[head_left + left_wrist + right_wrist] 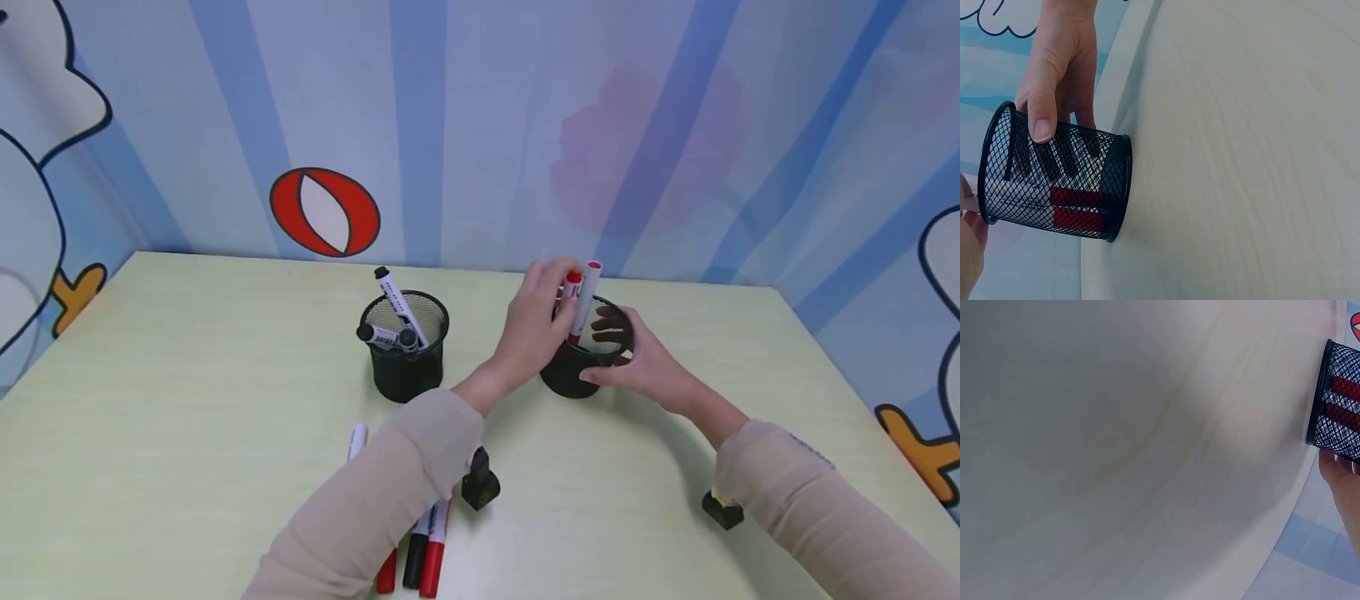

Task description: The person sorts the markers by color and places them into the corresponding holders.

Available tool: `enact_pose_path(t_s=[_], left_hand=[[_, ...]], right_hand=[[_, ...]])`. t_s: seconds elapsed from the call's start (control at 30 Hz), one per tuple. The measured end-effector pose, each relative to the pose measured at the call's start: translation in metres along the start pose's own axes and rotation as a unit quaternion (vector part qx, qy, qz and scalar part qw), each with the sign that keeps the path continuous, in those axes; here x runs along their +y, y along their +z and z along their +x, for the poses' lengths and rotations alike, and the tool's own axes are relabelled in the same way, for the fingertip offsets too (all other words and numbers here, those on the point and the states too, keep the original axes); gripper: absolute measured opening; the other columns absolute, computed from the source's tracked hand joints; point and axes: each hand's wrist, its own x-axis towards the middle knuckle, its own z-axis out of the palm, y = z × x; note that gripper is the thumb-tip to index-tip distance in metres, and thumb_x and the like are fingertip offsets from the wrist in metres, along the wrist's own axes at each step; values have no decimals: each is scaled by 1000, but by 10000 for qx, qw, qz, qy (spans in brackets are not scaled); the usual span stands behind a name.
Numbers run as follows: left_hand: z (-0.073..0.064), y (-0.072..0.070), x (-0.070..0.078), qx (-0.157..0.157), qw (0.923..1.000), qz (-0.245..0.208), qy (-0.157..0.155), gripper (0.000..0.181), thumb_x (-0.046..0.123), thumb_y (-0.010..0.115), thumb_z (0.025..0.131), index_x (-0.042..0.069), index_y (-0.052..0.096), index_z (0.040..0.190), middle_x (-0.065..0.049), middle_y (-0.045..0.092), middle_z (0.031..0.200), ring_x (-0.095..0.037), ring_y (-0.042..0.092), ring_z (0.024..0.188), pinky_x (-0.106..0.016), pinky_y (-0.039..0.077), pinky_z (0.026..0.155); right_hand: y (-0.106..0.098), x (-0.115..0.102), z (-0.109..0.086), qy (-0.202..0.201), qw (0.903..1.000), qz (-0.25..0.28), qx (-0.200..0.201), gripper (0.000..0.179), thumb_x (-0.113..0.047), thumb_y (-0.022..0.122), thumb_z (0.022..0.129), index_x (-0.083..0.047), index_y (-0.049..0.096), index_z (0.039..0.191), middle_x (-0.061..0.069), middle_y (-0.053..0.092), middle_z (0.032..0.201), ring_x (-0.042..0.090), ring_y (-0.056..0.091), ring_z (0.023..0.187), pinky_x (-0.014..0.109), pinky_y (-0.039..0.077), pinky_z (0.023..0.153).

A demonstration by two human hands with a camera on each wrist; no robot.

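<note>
In the head view my left hand (534,321) is at the mouth of the right black mesh pen cup (573,371), its fingers pinching the upper end of a red marker (573,283) that stands inside. A second red marker (587,293) leans beside it, its white barrel rising above the rim. My right hand (652,367) grips the cup's right side, thumb in front and fingers behind the mesh. Through the mesh in the left wrist view, two red caps (1077,220) point down towards the cup's base. The right wrist view catches only part of the cup (1344,415).
Another mesh pen cup (407,371) stands to the left with several black-capped markers (401,304). Loose red and black markers (433,567) lie near the front, partly hidden under my left sleeve (375,500). A patterned curtain (480,125) hangs behind the table (187,417).
</note>
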Motion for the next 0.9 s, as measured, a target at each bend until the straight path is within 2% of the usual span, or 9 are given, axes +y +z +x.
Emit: enact_pose_path(t_s=[0.47, 0.9], left_hand=[[-1, 2, -2, 89, 9999, 23, -103, 32, 2, 55, 91, 8, 48, 121, -13, 48, 108, -23, 59, 96, -25, 52, 78], [-1, -4, -1, 86, 9998, 152, -131, 44, 0, 62, 84, 7, 46, 124, -13, 49, 108, -21, 55, 95, -25, 47, 80]], right_hand=[[1, 3, -1, 18, 10000, 92, -32, 86, -9, 75, 78, -9, 18, 142, 14, 35, 137, 32, 37, 125, 53, 35, 100], [1, 1, -2, 86, 10000, 29, 6, 86, -10, 75, 78, -9, 17, 141, 12, 34, 136, 28, 39, 122, 45, 41, 96]])
